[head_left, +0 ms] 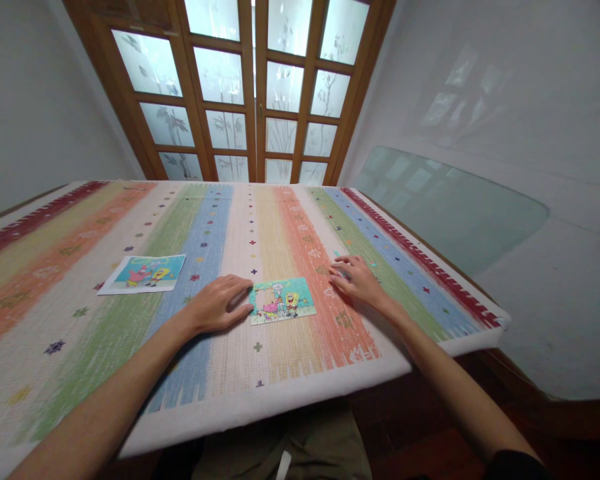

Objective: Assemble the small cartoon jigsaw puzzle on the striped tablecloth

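Observation:
A small jigsaw puzzle [300, 300] with cartoon figures on a teal ground lies on the cloth in front of me. Within its upper left part is a gap showing a plain pinkish base. My left hand [220, 303] rests at the puzzle's left edge, thumb and fingers apart, their tips touching the border. To the right of the puzzle, my right hand [355, 280] is low over the orange stripe with its fingers curled together; what they hold, if anything, is too small to make out. Small teal puzzle pieces [374, 265] lie close by that hand.
A printed picture sheet [147, 274] with similar cartoon figures lies to the left. The striped tablecloth [190, 380] covers the table, whose front edge runs just before my lap. Wooden glazed doors [255, 100] stand behind, and a white wall [555, 167] flanks the right side.

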### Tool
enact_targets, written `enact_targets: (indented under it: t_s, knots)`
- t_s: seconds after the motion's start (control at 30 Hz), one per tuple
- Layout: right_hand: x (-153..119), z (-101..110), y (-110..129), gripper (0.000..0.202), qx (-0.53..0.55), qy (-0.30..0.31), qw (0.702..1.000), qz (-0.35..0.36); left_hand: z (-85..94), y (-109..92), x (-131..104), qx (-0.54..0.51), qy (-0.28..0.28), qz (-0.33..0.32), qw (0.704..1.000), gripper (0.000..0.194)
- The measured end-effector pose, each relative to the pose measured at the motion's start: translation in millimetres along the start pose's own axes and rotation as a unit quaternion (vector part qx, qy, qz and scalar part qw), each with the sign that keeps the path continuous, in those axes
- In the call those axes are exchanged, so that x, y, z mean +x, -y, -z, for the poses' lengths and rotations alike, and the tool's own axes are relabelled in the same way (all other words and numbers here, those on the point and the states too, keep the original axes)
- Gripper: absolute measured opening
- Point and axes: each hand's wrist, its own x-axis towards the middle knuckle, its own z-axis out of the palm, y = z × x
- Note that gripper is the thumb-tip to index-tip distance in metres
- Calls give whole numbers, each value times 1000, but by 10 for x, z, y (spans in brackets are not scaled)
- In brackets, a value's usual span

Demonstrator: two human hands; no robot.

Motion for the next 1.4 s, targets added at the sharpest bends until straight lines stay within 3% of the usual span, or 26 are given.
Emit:
enact_targets:
  t_s: [0.17,0.57,0.7,0.9,1.1,1.4]
  knots:
    - [-102,-18,-237,27,-30,-6,998,-62,-20,11,14,13,-20,2,1000,29]
    - [27,20,-104,12,60,14,995,-75,-20,-13,47,68,-41,5,997,30]
    - [155,24,102,11,141,34,987,-76,-40,-29,48,61,-30,10,998,30]
    - [384,-81,669,15,293,121,948,-37,-45,-53,55,45,-22,12,999,29]
    - [524,-213,1147,10,323,183,928,6,-40,-87,66,39,-6,19,999,32]
    - [524,-255,1268,11,330,178,927,-1,-55,-107,63,51,-8,16,999,38]
